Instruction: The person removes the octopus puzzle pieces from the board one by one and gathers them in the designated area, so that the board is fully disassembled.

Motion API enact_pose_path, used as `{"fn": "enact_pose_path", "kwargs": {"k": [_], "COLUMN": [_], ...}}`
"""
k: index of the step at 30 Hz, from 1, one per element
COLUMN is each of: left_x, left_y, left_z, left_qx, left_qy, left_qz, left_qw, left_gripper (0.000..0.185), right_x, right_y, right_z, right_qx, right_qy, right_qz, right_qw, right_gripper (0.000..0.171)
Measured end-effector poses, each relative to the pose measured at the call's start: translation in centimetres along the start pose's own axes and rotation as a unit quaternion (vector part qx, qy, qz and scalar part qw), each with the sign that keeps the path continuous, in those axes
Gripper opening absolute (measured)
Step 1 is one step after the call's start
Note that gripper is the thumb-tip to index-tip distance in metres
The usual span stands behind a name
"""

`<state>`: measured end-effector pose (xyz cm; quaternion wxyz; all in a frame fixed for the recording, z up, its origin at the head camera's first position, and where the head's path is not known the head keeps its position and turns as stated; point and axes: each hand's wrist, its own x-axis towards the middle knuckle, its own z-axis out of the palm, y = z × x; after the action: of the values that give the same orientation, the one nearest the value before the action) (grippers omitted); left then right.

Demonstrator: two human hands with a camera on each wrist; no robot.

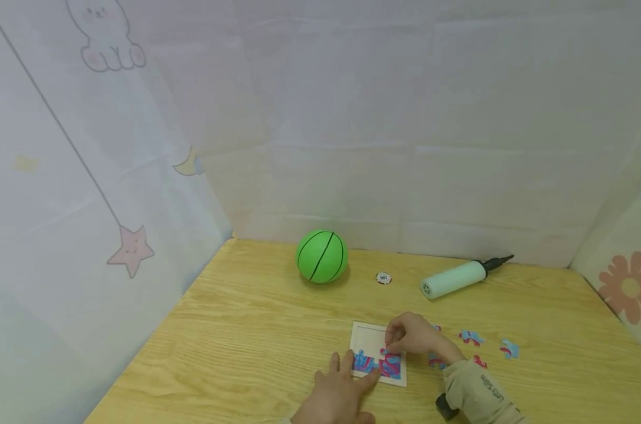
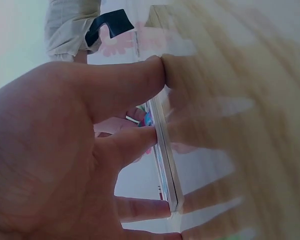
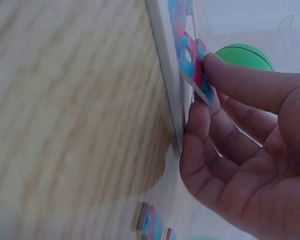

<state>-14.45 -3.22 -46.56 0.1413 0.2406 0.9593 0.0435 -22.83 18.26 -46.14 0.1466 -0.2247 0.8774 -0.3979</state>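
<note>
The left hand point(image 1: 335, 393) lies flat on the wooden table point(image 1: 235, 341), fingers straight and spread; the left wrist view shows their tips pressed against the near-left edge of the puzzle tray point(image 1: 370, 337), bracing it rather than gripping it. The tray is a thin white-rimmed board, its lower half already filled with blue and pink pieces. It looks stiff but light, so it would likely slide on the smooth wood without that bracing.

Just right of those fingers, the right hand point(image 1: 413, 334) hovers over the tray's middle and pinches a single puzzle piece point(image 3: 194, 64) between thumb and forefinger, the other fingers curled loosely beneath. The piece is flat, pink and blue, with a small hole; in the right wrist view it is tilted against the tray's surface, one edge down. It seems thin, rigid card, nearly weightless and easy to drop, so it is best taken by its edges with the fingertips, as here.

Beyond the right hand's knuckles, loose pieces point(image 1: 470, 337) lie scattered on the table. Well past the fingertips sit a green ball point(image 1: 321, 257), a small round token point(image 1: 383, 278) and a pale hand pump point(image 1: 455, 278).
</note>
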Motion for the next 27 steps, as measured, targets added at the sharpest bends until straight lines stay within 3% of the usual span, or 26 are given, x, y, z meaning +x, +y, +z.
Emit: {"fn": "enact_pose_path", "kwargs": {"k": [8, 13, 27], "left_x": [0.1, 0.2, -0.1], "left_y": [0.3, 0.3, 0.2], "left_z": [-0.2, -0.2, -0.1], "left_qx": [0.013, 0.021, -0.016], "left_qy": [-0.006, -0.005, -0.005], "left_qz": [-0.004, -0.001, -0.012], "left_qw": [0.9999, 0.9998, 0.9998], "left_gripper": [0.071, 0.071, 0.071], "right_x": [-0.2, -0.7, -3.9], "right_y": [-0.3, -0.3, 1.3], "right_z": [-0.5, -1.4, -4.2], "right_qx": [0.007, 0.042, 0.094], "right_qy": [-0.007, 0.002, 0.005], "right_qz": [-0.02, -0.009, 0.011], "right_qw": [1.0, 0.999, 0.995], "right_gripper": [0.004, 0.005, 0.013]}}
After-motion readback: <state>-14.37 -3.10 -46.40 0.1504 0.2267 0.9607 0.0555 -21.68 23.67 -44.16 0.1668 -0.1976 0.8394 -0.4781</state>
